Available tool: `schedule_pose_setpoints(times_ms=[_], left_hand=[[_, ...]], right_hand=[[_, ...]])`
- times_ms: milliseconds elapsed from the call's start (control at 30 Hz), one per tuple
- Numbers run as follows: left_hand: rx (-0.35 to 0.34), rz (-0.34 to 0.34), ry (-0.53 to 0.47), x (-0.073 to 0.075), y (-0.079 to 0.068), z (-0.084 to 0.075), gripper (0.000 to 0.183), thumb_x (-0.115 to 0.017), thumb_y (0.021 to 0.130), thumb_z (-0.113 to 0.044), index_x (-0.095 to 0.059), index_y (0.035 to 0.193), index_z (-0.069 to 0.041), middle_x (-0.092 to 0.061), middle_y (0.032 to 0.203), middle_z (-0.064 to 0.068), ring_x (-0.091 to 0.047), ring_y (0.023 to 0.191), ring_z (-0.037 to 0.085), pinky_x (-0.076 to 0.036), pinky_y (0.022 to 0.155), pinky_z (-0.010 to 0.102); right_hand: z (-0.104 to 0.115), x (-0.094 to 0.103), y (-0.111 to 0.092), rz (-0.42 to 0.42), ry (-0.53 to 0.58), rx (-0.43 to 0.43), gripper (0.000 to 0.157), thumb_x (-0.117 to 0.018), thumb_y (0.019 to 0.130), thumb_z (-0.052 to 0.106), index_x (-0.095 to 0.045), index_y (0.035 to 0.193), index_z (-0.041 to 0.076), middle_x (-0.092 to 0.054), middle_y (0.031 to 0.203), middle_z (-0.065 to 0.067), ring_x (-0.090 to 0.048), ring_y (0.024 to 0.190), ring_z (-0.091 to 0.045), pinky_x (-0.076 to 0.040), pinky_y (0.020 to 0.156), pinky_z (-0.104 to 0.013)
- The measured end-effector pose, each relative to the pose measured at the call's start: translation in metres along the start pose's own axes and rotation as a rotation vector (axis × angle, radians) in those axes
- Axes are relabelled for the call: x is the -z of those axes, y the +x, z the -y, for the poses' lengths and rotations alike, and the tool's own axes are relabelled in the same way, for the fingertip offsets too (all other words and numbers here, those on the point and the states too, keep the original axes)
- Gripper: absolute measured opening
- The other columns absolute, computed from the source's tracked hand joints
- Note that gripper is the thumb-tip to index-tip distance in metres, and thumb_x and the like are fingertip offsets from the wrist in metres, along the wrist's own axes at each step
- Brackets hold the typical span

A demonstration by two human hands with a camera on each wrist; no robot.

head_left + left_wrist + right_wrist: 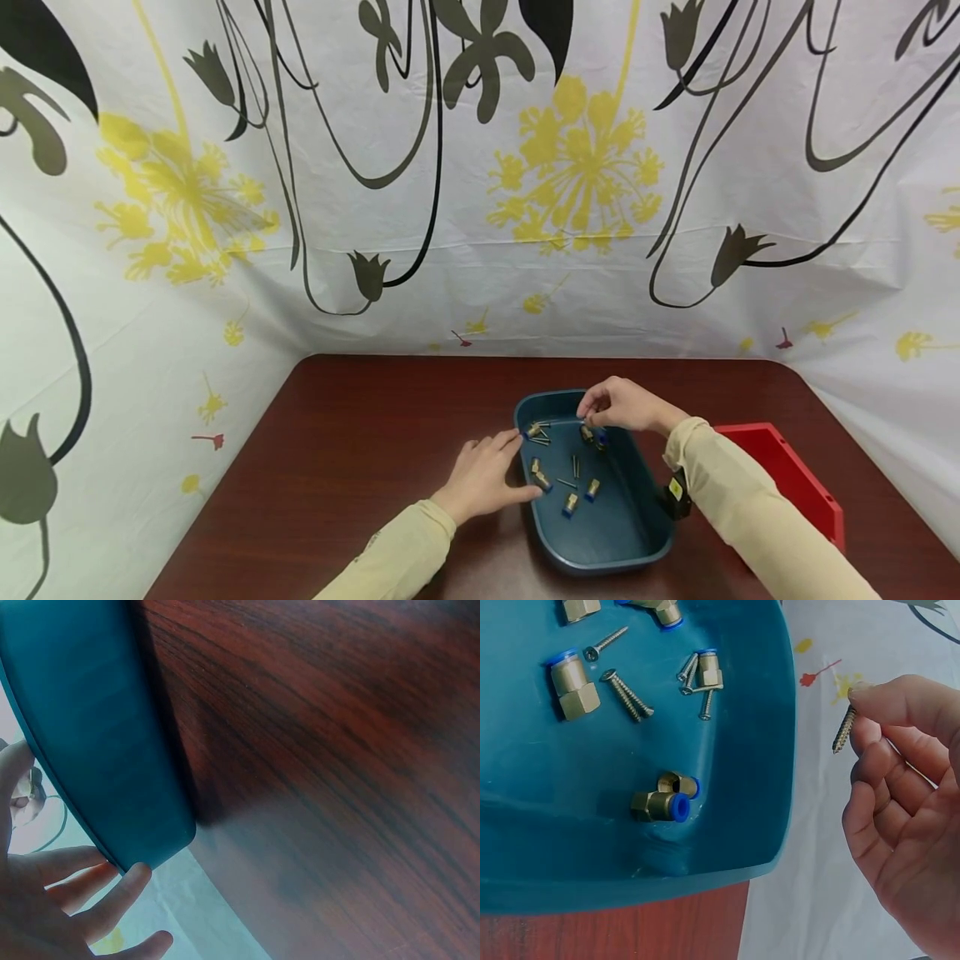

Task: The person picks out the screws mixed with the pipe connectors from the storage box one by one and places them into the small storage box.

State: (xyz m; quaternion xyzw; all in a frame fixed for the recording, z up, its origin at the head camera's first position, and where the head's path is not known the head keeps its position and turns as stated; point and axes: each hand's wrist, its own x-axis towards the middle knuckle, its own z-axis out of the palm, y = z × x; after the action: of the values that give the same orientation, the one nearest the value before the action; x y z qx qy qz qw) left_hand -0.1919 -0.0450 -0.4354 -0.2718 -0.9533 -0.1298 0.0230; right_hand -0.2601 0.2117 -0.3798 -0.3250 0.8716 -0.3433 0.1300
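A screw with a pointed tip is pinched between the thumb and forefinger of my right hand. In the head view that hand is over the far end of a blue tray. Brass fittings with blue collars and several loose screws lie on the tray's floor. My left hand is at the tray's left side, its fingers spread. The left wrist view shows that hand's fingertips touching the tray's rim.
A red bin stands to the right of the tray, partly hidden behind my right forearm. Both rest on a dark wooden table. White cloth with a flower print hangs behind the table.
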Motion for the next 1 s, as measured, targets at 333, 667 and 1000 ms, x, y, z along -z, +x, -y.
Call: schedule_pose_setpoints(times_ms=[333, 667, 1000], left_hand=[[-0.007, -0.008, 0.000, -0.001, 0.000, 0.000, 0.078, -0.055, 0.073, -0.061, -0.046, 0.128, -0.007, -0.042, 0.130, 0.005, -0.047, 0.107, 0.022, -0.035, 0.084, 0.047], [0.002, -0.003, -0.003, 0.000, 0.000, 0.001, 0.078, -0.055, 0.073, -0.061, -0.046, 0.129, -0.007, -0.042, 0.130, 0.005, -0.047, 0.108, 0.023, -0.034, 0.085, 0.048], [0.008, 0.005, -0.008, -0.001, -0.002, 0.000, 0.077, -0.055, 0.074, -0.061, -0.046, 0.129, -0.008, -0.042, 0.131, 0.005, -0.046, 0.109, 0.023, -0.034, 0.086, 0.048]], right_hand=[[-0.003, -0.002, -0.003, 0.006, 0.012, -0.005, 0.010, -0.058, 0.080, 0.001, -0.065, 0.086, 0.006, -0.062, 0.080, -0.008, -0.055, 0.069, -0.015, -0.046, 0.062, -0.029], [-0.011, -0.001, -0.008, 0.005, 0.024, -0.015, 0.010, -0.059, 0.080, 0.003, -0.065, 0.086, 0.007, -0.062, 0.078, -0.007, -0.056, 0.067, -0.015, -0.047, 0.062, -0.029], [-0.012, -0.018, -0.011, 0.048, 0.039, 0.000, 0.008, -0.060, 0.077, 0.002, -0.065, 0.083, 0.004, -0.062, 0.076, -0.002, -0.057, 0.068, -0.012, -0.047, 0.062, -0.027]])
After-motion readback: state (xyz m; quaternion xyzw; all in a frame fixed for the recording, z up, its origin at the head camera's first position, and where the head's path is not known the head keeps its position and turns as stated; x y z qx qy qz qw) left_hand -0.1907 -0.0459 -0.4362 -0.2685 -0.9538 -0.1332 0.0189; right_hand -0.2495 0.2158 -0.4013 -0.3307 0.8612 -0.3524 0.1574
